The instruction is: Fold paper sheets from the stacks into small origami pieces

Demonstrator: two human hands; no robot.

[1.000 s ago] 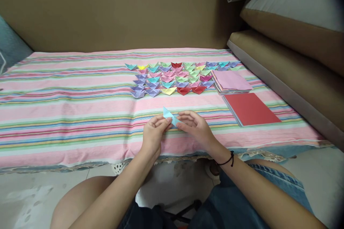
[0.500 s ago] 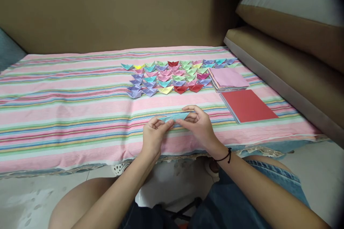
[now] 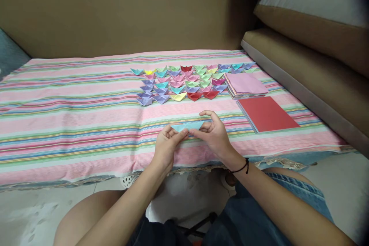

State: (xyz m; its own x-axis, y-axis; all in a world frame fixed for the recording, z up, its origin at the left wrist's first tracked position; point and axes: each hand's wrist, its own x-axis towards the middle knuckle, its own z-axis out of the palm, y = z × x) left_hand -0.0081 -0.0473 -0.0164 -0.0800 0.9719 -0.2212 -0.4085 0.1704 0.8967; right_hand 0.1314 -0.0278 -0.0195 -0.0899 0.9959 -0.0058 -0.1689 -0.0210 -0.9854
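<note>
Between my hands is a light blue folded paper boat [image 3: 188, 125], held level above the striped cloth. My left hand [image 3: 168, 140] pinches its left part, thumb in front and fingers behind. From the other side my right hand [image 3: 212, 133] pinches it, with the thumb near the middle of its lower edge and the index finger raised and curled. Both thumbs almost meet there. Beyond my hands, several rows of small folded paper boats stand on the cloth, among them a yellow boat [image 3: 178, 97] and a red boat [image 3: 194, 96] in the front row.
A stack of paper with a pink top sheet [image 3: 246, 83] lies right of the boats. Nearer me is another stack with a red top sheet [image 3: 268, 113]. The striped cloth [image 3: 72, 130] covers the seat. Cushions [image 3: 311, 54] pile up at the right, before a brown backrest [image 3: 121, 11].
The light blue paper has turned slightly, so its front face shows more plainly with a straighter top edge. My hands have shifted a little to the right; both keep their pinch.
</note>
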